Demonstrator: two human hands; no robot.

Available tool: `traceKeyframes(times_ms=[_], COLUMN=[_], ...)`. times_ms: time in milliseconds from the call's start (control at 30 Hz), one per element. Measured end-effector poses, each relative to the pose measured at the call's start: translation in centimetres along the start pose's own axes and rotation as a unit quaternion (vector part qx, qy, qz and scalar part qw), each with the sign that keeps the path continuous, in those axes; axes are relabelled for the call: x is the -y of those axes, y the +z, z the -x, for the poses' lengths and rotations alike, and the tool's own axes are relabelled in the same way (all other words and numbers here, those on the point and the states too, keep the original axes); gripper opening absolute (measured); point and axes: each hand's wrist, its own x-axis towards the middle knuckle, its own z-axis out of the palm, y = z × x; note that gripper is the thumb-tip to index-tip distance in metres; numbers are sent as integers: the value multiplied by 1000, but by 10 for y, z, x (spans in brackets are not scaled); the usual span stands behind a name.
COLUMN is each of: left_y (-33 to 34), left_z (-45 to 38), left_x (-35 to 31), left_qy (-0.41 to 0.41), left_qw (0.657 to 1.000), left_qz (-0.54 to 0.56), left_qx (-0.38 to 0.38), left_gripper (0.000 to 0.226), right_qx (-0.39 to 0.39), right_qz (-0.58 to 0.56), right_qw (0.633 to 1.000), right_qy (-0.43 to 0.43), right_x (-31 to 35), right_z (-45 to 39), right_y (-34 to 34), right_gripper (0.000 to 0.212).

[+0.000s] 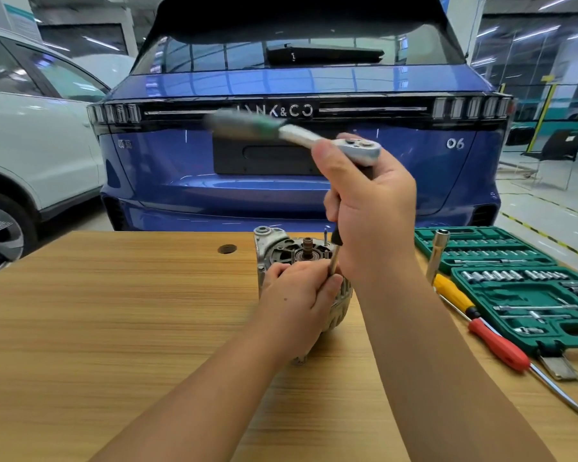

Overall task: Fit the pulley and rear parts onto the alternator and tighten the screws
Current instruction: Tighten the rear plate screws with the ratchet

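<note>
- "& CO" is read in chrome letters on the tailgate strip of the blue car (301, 155); the letters before it are hidden by the blurred ratchet handle (247, 125).
- "06" is read in chrome on the tailgate's right side.
- A small left-side badge is noted, illegible.

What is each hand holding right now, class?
Left hand: fingers curled on the alternator, steadying the extension bar's lower end.
Right hand: fingers gripping the ratchet at its head.
</note>
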Motion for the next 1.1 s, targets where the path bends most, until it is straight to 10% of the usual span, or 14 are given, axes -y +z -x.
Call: traceKeyframes(times_ms=[133,500,667,900,1100], left_y=[-2,-2,-2,2,0], left_z=[-2,1,2,0,-3], left_x=[1,-2,-2,2,6], left_qy=[-1,-17,-26,22,10], left_qw=[1000,1000,999,1000,1000], left_qz=[-5,19,42,-19,-10], left_qx=[4,3,8,-9,0], left_gripper=[29,31,35,27,27], right_qx=[-4,136,173,-17,89], right_qz=[-42,-90,-146,21,-86], right_qw=[998,986,973,1000,992], right_qy=[52,-30,39,-5,27], right_x=[3,-4,3,1,3], right_z=[-8,1,-1,-1,-3], right_y=[-7,-1,-7,-3,-11], right_gripper=[2,52,44,15,15])
